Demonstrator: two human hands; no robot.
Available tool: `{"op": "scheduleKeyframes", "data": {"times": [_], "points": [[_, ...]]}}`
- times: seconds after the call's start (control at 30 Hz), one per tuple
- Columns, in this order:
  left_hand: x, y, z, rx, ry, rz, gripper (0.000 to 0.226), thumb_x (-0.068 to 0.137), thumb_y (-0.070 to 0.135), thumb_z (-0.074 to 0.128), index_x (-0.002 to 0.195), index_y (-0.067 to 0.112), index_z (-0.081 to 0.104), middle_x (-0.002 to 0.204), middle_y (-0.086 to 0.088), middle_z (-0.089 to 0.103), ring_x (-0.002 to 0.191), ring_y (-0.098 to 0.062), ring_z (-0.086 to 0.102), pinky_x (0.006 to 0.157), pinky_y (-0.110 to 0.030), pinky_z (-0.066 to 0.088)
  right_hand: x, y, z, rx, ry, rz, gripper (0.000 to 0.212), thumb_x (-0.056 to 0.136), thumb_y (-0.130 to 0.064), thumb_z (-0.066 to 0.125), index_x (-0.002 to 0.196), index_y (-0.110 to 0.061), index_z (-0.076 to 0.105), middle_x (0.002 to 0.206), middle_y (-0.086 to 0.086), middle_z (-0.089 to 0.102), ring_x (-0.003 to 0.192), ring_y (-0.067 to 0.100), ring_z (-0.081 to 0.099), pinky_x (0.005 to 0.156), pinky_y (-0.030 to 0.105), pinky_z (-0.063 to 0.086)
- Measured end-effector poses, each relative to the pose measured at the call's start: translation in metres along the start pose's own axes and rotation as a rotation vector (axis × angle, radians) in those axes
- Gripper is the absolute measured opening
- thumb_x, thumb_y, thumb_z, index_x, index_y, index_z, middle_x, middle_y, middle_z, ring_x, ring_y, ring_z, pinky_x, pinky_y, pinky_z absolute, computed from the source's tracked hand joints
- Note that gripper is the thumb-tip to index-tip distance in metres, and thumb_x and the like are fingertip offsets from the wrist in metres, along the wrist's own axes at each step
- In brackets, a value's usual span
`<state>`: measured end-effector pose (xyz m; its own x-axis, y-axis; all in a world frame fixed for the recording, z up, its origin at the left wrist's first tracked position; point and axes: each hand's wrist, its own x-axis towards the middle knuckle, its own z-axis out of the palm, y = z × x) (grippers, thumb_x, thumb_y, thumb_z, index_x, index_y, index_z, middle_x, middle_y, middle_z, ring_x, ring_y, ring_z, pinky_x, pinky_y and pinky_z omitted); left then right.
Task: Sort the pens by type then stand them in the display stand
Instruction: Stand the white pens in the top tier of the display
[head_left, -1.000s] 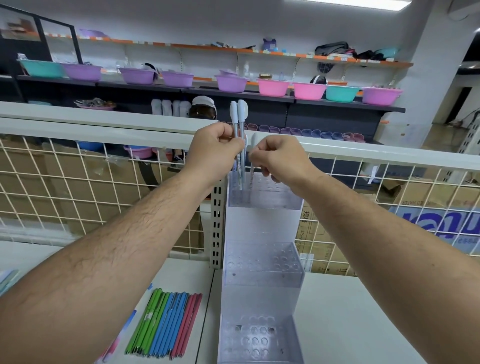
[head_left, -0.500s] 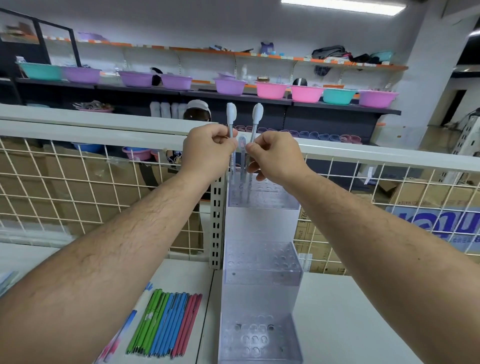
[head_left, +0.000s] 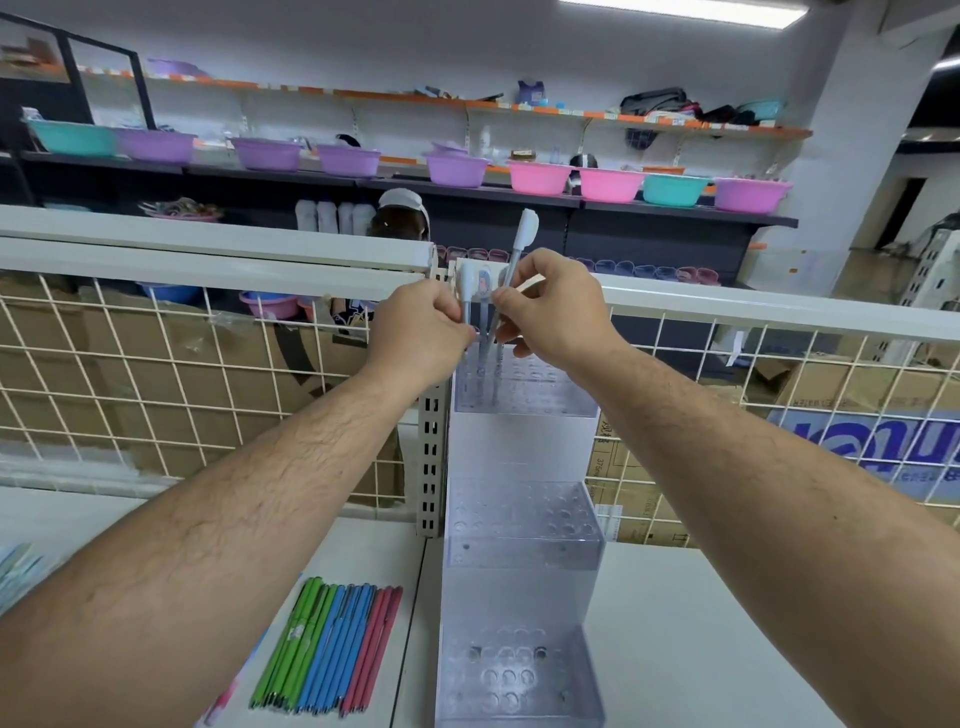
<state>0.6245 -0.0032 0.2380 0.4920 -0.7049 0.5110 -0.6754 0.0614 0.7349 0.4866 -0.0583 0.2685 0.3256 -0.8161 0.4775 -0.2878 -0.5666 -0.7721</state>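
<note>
left hand (head_left: 417, 333): pinches upright white pen (head_left: 467, 285)
right hand (head_left: 557, 307): grips tilted white pen (head_left: 523, 235)
display stand (head_left: 522, 553): pens in far tier

Little can be read here. A cardboard box (head_left: 831, 400) on the right carries a faint printed line ending in "WATER". A second box (head_left: 605, 457), just beside the display stand (head_left: 519, 525), shows sideways print beginning "375". A blue banner (head_left: 883, 441) bears large white letters, cut off and not legible as a word. The white mark on a green pen (head_left: 296, 631) is too small to read.
</note>
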Motion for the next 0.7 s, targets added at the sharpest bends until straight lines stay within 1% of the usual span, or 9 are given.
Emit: {"op": "scheduleKeyframes", "data": {"times": [0.13,0.2,0.3,0.4,0.53,0.63,0.7], "points": [[0.001,-0.004,0.003,0.018,-0.016,-0.032,0.021,0.076,0.019,0.082,0.07,0.024,0.063,0.071,0.006,0.067,0.072,-0.015,0.066,0.065,-0.03,0.054,0.001,0.0,0.001,-0.019,-0.005,-0.003,0.011,0.096,-0.022,0.067,0.093,-0.015,0.059,0.077,0.004,0.072,0.057,0.01,0.072,0.045,0.024,0.055],[0.002,-0.005,0.004,0.011,-0.021,-0.054,0.021,0.077,0.022,0.081,0.068,0.025,0.063,0.069,0.008,0.067,0.071,-0.013,0.065,0.063,-0.028,0.05,0.001,0.0,0.002,-0.027,-0.011,-0.003,0.011,0.097,-0.023,0.066,0.093,-0.015,0.06,0.077,0.004,0.072,0.057,0.009,0.072,0.044,0.024,0.054],[0.0,-0.008,0.005,0.013,-0.054,-0.065,0.019,0.083,0.026,0.077,0.07,0.024,0.064,0.069,0.007,0.066,0.069,-0.013,0.063,0.059,-0.026,0.044,0.001,0.0,0.003,-0.027,-0.02,-0.001,0.012,0.097,-0.023,0.066,0.093,-0.014,0.06,0.076,0.005,0.072,0.057,0.01,0.072,0.046,0.025,0.056],[-0.001,-0.008,0.005,0.082,-0.099,-0.012,0.022,0.091,0.022,0.068,0.072,0.023,0.058,0.069,0.003,0.06,0.071,-0.019,0.057,0.058,-0.029,0.042,0.001,0.001,0.006,-0.053,-0.034,-0.002,0.013,0.097,-0.025,0.066,0.092,-0.014,0.06,0.077,0.004,0.071,0.057,0.009,0.071,0.047,0.025,0.056],[0.0,-0.007,0.003,0.176,-0.128,0.055,0.027,0.094,0.016,0.059,0.071,0.021,0.047,0.068,0.002,0.054,0.062,-0.017,0.048,0.052,-0.029,0.031,0.001,0.003,0.01,-0.086,-0.054,0.011,0.012,0.096,-0.021,0.066,0.088,-0.016,0.06,0.078,0.006,0.071,0.057,0.011,0.071,0.048,0.025,0.057],[-0.001,-0.007,0.005,0.178,-0.12,0.053,0.027,0.094,0.015,0.058,0.071,0.02,0.045,0.07,0.002,0.053,0.064,-0.016,0.048,0.052,-0.028,0.031,0.002,0.007,0.012,-0.111,-0.067,0.017,0.011,0.095,-0.02,0.067,0.087,-0.015,0.061,0.077,0.006,0.071,0.055,0.012,0.071,0.049,0.03,0.059],[0.001,-0.008,0.005,0.154,-0.124,0.047,0.026,0.094,0.015,0.058,0.072,0.019,0.046,0.07,0.002,0.053,0.063,-0.015,0.048,0.052,-0.028,0.032,0.003,0.009,0.013,-0.122,-0.074,0.02,0.011,0.095,-0.02,0.067,0.087,-0.015,0.061,0.078,0.007,0.071,0.054,0.011,0.07,0.049,0.03,0.059]]}}
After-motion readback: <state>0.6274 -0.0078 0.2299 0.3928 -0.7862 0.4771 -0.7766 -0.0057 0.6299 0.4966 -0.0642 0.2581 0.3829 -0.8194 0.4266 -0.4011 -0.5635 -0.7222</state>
